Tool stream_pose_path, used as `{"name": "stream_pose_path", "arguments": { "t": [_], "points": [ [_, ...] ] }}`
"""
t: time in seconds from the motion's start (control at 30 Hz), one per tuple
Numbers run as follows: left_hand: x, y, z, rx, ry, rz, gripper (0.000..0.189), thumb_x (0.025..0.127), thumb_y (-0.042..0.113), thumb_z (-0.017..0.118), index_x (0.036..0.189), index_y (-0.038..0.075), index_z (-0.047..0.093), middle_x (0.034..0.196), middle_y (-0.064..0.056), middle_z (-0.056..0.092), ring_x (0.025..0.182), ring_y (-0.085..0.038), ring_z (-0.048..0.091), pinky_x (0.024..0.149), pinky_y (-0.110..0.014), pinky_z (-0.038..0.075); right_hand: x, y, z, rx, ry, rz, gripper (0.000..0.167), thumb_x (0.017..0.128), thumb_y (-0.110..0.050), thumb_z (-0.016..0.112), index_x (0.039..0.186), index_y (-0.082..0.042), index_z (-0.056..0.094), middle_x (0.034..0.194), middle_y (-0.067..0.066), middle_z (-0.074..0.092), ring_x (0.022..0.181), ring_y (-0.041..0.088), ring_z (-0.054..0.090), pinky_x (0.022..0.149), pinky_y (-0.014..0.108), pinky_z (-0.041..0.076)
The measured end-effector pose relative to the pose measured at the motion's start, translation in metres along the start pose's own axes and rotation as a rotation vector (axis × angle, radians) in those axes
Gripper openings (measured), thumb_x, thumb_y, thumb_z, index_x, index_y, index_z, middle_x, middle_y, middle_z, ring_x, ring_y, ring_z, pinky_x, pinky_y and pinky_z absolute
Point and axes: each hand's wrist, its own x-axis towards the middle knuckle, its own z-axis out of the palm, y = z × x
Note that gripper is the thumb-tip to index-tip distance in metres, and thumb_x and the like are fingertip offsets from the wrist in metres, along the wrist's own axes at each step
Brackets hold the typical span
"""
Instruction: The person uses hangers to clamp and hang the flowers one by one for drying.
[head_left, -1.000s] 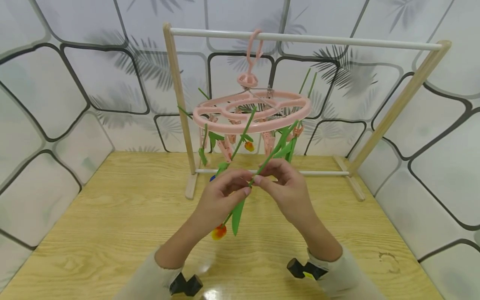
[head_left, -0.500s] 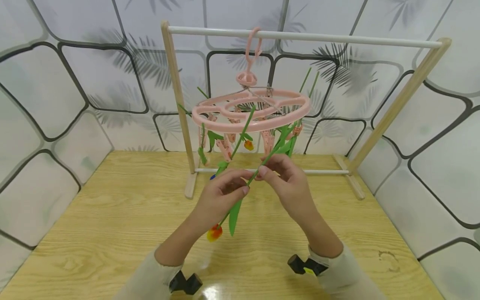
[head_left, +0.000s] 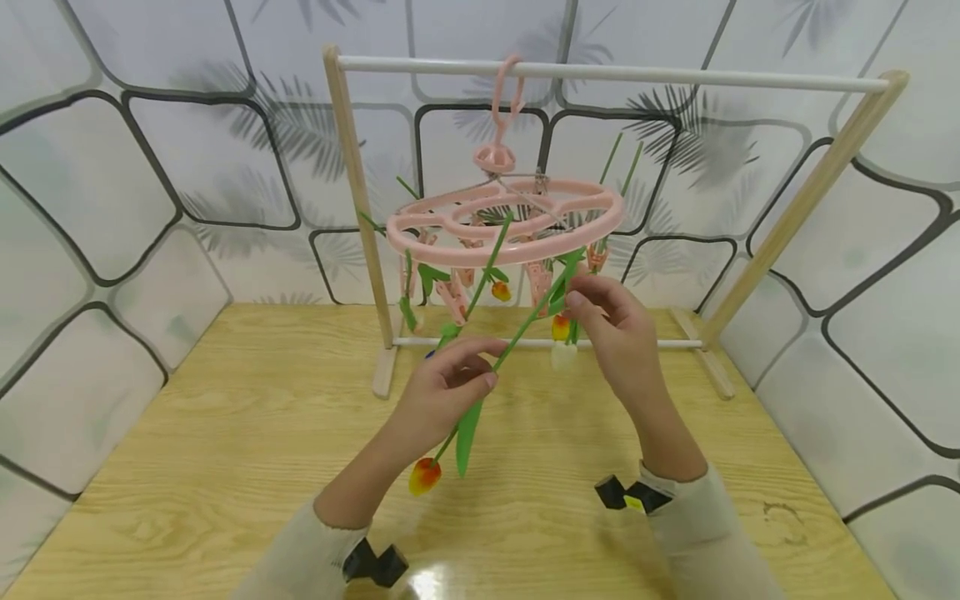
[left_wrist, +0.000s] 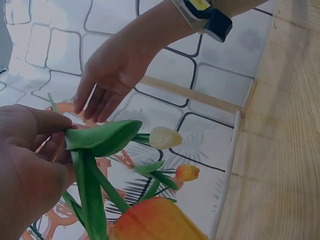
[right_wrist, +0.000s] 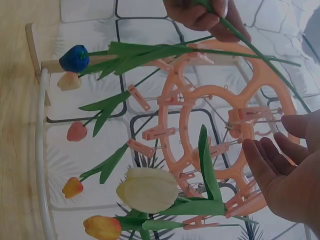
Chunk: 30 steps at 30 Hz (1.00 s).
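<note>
An artificial tulip with a red-and-yellow bloom (head_left: pixel 426 476) hangs bloom-down from my left hand (head_left: pixel 442 392), which pinches its green stem between thumb and fingers. The bare stem end slants up to the right, toward a pink round clip hanger (head_left: pixel 525 252). My right hand (head_left: pixel 622 342) is raised just below the hanger's right front rim, apart from that stem. In the right wrist view its thumb and fingers (right_wrist: pixel 257 155) are spread with nothing between them, close to a pink clip (right_wrist: pixel 250 115). A white tulip (right_wrist: pixel 147 189) hangs from the hanger nearby.
A rack with a white top bar (head_left: pixel 637 75) and wooden legs carries the hanger by its hook. Clipped tulips hang below, among them a blue one (right_wrist: pixel 75 58) and a pink one (right_wrist: pixel 76 131). Patterned walls enclose the wooden table (head_left: pixel 225 467) at the back and sides.
My right hand has let go of the tulip stem and moved right and up toward the hanger's rim. My left hand keeps its pinch, nearly in place; the bloom has swung slightly left.
</note>
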Motion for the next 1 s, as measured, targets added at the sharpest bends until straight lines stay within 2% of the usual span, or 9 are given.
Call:
{"name": "stream_pose_path", "arguments": {
  "t": [0.13, 0.27, 0.33, 0.43, 0.53, 0.67, 0.83, 1.0],
  "points": [
    [0.0, -0.001, 0.001, -0.014, -0.009, -0.004, 0.034, 0.1, 0.008, 0.062, 0.134, 0.013, 0.064, 0.132, -0.006, 0.06, 0.1, -0.021, 0.061, 0.083, -0.027, 0.054, 0.01, 0.004, -0.005, -0.048, -0.021, -0.034, 0.034, 0.099, -0.021, 0.068, 0.127, -0.002, 0.064, 0.12, 0.009, 0.067, 0.111, 0.01, 0.064, 0.092, 0.02, 0.053],
    [0.0, -0.003, -0.001, -0.023, -0.011, -0.004, 0.035, 0.1, 0.009, 0.063, 0.134, 0.016, 0.064, 0.131, -0.004, 0.06, 0.102, -0.021, 0.061, 0.084, -0.028, 0.054, 0.021, 0.005, -0.005, -0.037, -0.117, -0.06, 0.034, 0.098, -0.019, 0.068, 0.128, -0.002, 0.066, 0.125, 0.012, 0.067, 0.116, 0.015, 0.065, 0.091, 0.024, 0.056],
    [0.0, -0.004, -0.001, -0.029, -0.015, -0.004, 0.034, 0.1, 0.009, 0.063, 0.133, 0.016, 0.064, 0.13, -0.003, 0.06, 0.103, -0.021, 0.061, 0.084, -0.028, 0.054, 0.026, 0.004, -0.004, -0.025, -0.166, -0.056, 0.034, 0.099, -0.017, 0.067, 0.128, -0.001, 0.065, 0.129, 0.012, 0.066, 0.117, 0.019, 0.065, 0.091, 0.028, 0.057],
    [0.0, -0.003, -0.001, -0.047, -0.026, -0.013, 0.034, 0.099, 0.009, 0.063, 0.133, 0.015, 0.064, 0.129, -0.004, 0.061, 0.102, -0.02, 0.061, 0.082, -0.027, 0.054, 0.03, 0.003, -0.005, -0.038, -0.207, -0.028, 0.032, 0.099, -0.017, 0.066, 0.129, -0.005, 0.067, 0.129, 0.009, 0.067, 0.113, 0.022, 0.068, 0.09, 0.029, 0.057],
    [0.0, -0.002, 0.001, -0.057, -0.037, -0.015, 0.035, 0.099, 0.008, 0.064, 0.134, 0.012, 0.064, 0.129, -0.007, 0.061, 0.1, -0.019, 0.062, 0.081, -0.027, 0.054, 0.033, 0.0, -0.004, -0.037, -0.215, -0.037, 0.029, 0.1, -0.016, 0.065, 0.126, -0.005, 0.068, 0.124, 0.009, 0.069, 0.105, 0.021, 0.07, 0.086, 0.029, 0.058],
    [-0.001, 0.0, 0.003, -0.048, -0.037, -0.015, 0.036, 0.098, 0.007, 0.064, 0.134, 0.01, 0.064, 0.129, -0.009, 0.061, 0.1, -0.017, 0.062, 0.08, -0.026, 0.054, 0.035, -0.004, 0.001, 0.001, -0.201, -0.091, 0.023, 0.098, -0.013, 0.067, 0.118, -0.002, 0.065, 0.112, 0.005, 0.07, 0.095, 0.015, 0.069, 0.078, 0.027, 0.058],
    [-0.002, 0.003, 0.003, -0.038, -0.043, -0.035, 0.035, 0.098, 0.008, 0.065, 0.133, 0.013, 0.065, 0.129, -0.007, 0.062, 0.1, -0.019, 0.063, 0.08, -0.027, 0.054, 0.037, -0.004, 0.006, 0.016, -0.194, -0.105, 0.022, 0.097, -0.011, 0.069, 0.114, 0.002, 0.064, 0.102, 0.001, 0.07, 0.085, 0.014, 0.067, 0.074, 0.025, 0.058],
    [-0.002, 0.002, 0.002, -0.031, -0.068, -0.034, 0.035, 0.099, 0.009, 0.064, 0.134, 0.013, 0.065, 0.129, -0.007, 0.063, 0.103, -0.024, 0.062, 0.081, -0.027, 0.055, 0.04, -0.002, 0.007, -0.082, -0.215, -0.096, 0.023, 0.098, -0.015, 0.068, 0.117, -0.001, 0.067, 0.113, 0.008, 0.071, 0.099, 0.013, 0.068, 0.08, 0.026, 0.057]
  ]
}}
